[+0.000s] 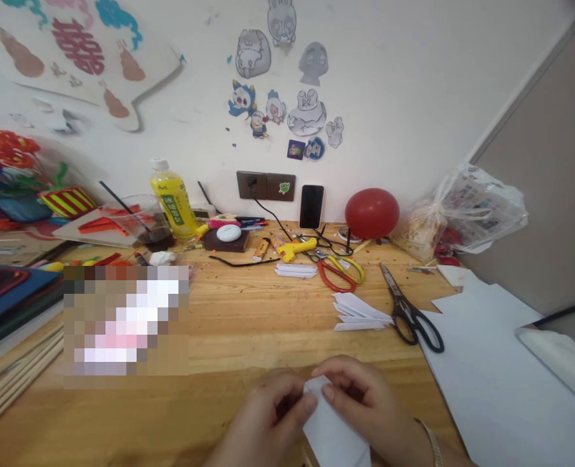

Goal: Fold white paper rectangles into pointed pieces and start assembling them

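Observation:
A piece of white folded paper (335, 428) is held between both hands at the bottom of the view, its narrow end pointing away from me. My left hand (280, 405) pinches its left edge near the tip with thumb and fingers. On the other side, my right hand (360, 399) grips the same end, thumb on top and fingers curled behind. Past the hands lie several folded paper strips (358, 314) in a loose fan, touching the black-handled scissors (411, 318). A smaller stack of folded paper (296, 270) rests further back.
White paper sheets (511, 363) cover the right side. Red-and-yellow-handled scissors (339, 275), a yellow glue gun (297, 248), a phone (311, 206) and a red balloon (372, 213) sit along the wall. Left are a drink bottle (174, 201), a plastic cup (154, 227) and wooden sticks (22, 376).

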Action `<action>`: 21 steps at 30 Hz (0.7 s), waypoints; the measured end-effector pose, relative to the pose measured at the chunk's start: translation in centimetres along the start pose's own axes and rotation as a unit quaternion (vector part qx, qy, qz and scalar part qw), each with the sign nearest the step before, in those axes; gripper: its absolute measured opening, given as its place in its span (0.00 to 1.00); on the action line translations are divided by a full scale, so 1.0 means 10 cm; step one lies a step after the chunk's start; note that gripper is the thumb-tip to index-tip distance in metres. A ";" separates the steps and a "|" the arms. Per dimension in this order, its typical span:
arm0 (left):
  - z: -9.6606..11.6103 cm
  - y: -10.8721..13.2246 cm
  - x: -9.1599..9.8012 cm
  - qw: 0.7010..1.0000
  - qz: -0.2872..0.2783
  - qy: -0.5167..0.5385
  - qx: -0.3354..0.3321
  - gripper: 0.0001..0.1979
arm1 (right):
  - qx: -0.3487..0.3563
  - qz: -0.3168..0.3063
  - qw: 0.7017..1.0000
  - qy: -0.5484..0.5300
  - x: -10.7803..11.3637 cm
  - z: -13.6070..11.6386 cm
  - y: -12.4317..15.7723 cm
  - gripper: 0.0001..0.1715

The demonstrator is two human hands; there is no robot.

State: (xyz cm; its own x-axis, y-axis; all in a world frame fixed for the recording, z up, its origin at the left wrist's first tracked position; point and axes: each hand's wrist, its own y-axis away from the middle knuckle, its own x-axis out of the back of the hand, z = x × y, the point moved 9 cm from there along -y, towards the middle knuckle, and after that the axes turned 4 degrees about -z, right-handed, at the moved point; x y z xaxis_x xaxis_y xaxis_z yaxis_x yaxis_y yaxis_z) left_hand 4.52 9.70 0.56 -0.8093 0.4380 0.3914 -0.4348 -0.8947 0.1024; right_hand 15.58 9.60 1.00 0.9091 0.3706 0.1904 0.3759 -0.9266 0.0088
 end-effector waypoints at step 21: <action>-0.05 0.05 -0.03 0.997 -0.031 0.061 0.046 0.22 | -0.008 -0.014 1.000 0.002 -0.05 0.05 0.01 0.11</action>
State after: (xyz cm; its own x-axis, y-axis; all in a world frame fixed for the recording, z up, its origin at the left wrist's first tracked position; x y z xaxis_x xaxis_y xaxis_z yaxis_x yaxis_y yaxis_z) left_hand 4.37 9.18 0.03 -0.8258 0.4957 0.2689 -0.4526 -0.8670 0.2086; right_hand 15.28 9.33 0.41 0.8977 0.3956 0.1942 0.3978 -0.9170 0.0293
